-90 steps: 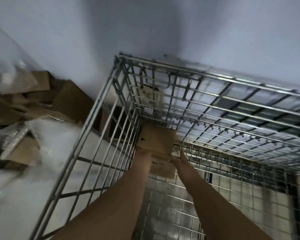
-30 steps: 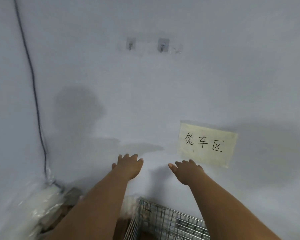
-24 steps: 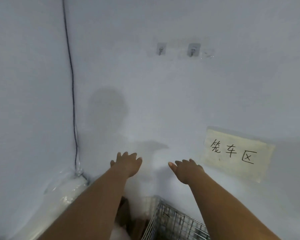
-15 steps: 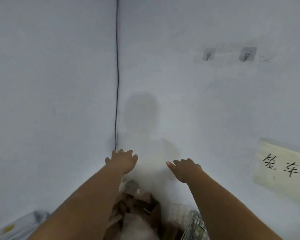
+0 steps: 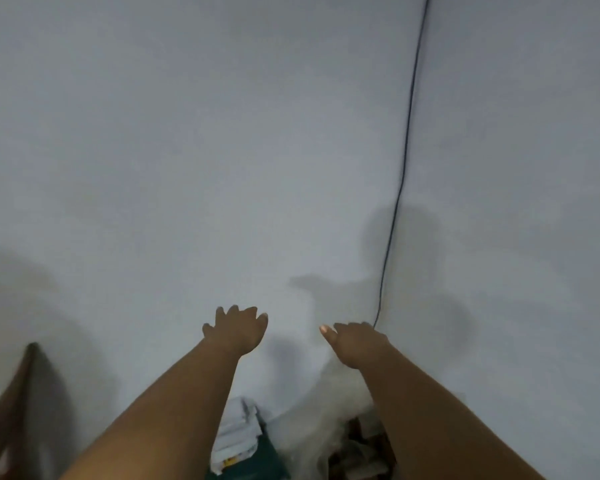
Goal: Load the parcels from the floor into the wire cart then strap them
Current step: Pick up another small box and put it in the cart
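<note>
Both bare forearms reach forward and up in front of a plain pale wall (image 5: 187, 150); the left hand (image 5: 238, 329) is held out with its back to the camera, fingers spread and loosely bent, holding nothing; the right hand (image 5: 357, 341) is likewise free of any load, its fingers relaxed and pointing toward the left hand, a pale nail showing at its tip; the two hands are apart, with bare wall between them, and neither touches anything that can be made out; a thin dark cable (image 5: 404, 161) runs down the wall from the top edge and ends from view just behind the right hand; soft shadows of the arms and head fall on the wall around the cable; the wire cart is outside the view; low between the forearms, at the bottom edge, lies a blurred heap of parcels (image 5: 357, 445): brown cardboard and cloudy clear plastic wrap on the right, a stack of white packets (image 5: 238, 434) beside a dark green shape (image 5: 267, 459) on the left; whether these touch each other cannot be told; at the lower left corner a dark brown slanted edge (image 5: 18, 386) rises against the wall, too blurred to identify
</note>
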Available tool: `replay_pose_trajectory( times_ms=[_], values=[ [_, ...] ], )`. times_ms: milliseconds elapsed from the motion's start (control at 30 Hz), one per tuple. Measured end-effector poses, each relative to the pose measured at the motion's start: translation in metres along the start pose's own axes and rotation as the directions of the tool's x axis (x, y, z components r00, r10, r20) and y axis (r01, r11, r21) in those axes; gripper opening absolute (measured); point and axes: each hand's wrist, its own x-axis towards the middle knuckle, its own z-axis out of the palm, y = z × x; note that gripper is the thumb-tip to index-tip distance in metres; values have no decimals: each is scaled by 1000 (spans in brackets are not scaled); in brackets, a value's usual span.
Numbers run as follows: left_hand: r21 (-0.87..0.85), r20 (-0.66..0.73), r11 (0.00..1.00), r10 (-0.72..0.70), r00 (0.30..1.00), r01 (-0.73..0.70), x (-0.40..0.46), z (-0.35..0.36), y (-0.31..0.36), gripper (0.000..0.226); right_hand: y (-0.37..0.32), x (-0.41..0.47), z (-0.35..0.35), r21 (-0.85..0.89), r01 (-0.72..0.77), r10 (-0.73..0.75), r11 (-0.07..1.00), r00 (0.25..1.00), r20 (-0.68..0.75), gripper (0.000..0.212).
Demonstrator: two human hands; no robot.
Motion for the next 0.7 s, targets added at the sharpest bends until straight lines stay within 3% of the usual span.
replay_pose_trajectory(
  times_ms=[300,567,700],
  values=[
    [-53,-22,980,-195,980,194,26,-24,-138,45,-125,53,23,-48,140,-139,989,990,31,71],
    [-120,15,950,-289,957,289,53,-16,-174,42,-152,88,44,-103,206,-198,973,977,84,65],
    [-191,5,916,-359,933,353,85,-2,-197,70,-158,122,48,-90,250,-242,964,966,87,67]
  ],
)
